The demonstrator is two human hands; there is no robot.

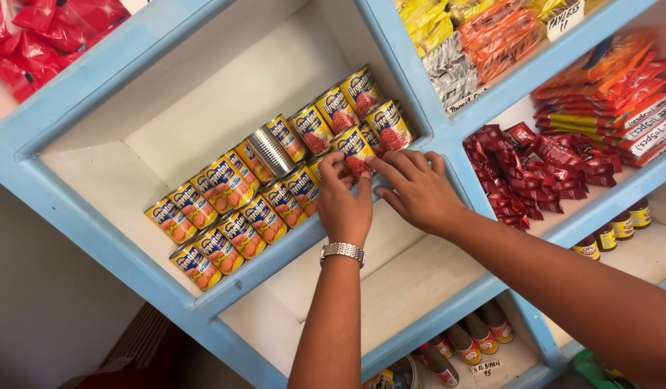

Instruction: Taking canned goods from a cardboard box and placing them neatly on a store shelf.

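Standing in rows inside the pale blue shelf (95,238), two layers of yellow cans (225,209), packed tight to the near edge. Holding one front can (354,148) at the right end of the row: left hand (343,202) closing its grip around it, right hand (418,189) pressing fingertips (380,164) on the same can. Possibly tipping neighbours off the edge if pushed sideways, being stacked so close. Lying on its side among them, a silver can (269,151). Filling the right compartment, red sachets (534,169); standing below, small bottles (477,335).
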